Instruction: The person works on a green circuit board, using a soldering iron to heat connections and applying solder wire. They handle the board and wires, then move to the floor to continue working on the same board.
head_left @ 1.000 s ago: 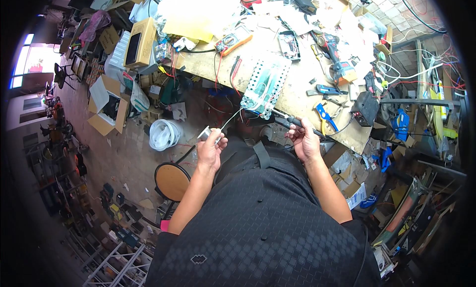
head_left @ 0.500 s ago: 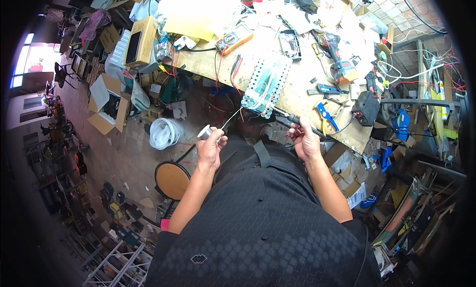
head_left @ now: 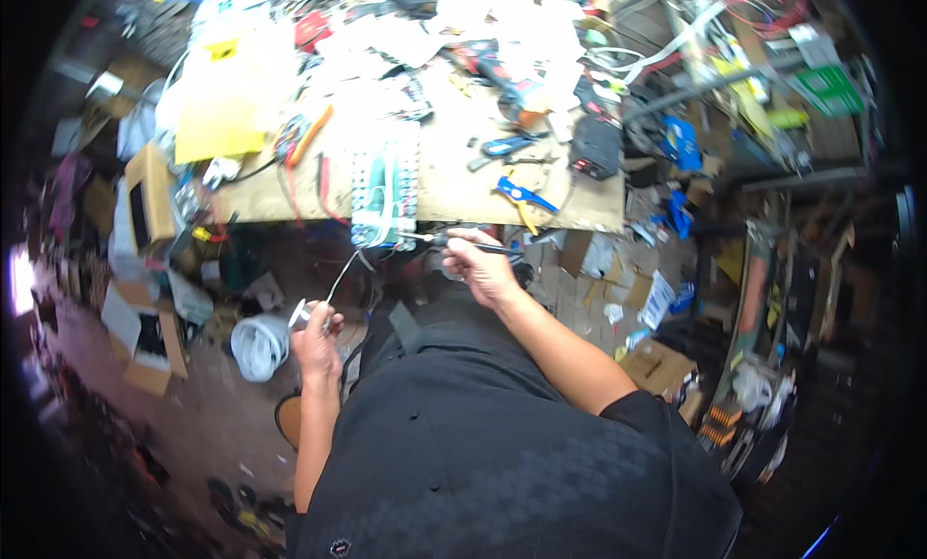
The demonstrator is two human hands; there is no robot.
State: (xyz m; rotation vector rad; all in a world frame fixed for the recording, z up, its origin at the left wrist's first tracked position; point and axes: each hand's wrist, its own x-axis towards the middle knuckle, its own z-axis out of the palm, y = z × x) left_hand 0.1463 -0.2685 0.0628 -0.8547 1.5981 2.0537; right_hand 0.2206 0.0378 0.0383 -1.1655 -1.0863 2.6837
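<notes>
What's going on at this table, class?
A person's left hand holds a small spool, its thin strand running up toward the near end of a green board at the table edge. The right hand grips a slim black tool, tip pointed at that same end; blur hides whether it touches. Pliers lie right of the board, a multimeter left.

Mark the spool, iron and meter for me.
Spool (head_left: 298, 315), head view: on its flange.
Iron (head_left: 499, 250), head view: on its handle's rear end.
Meter (head_left: 309, 135), head view: on its orange casing.
</notes>
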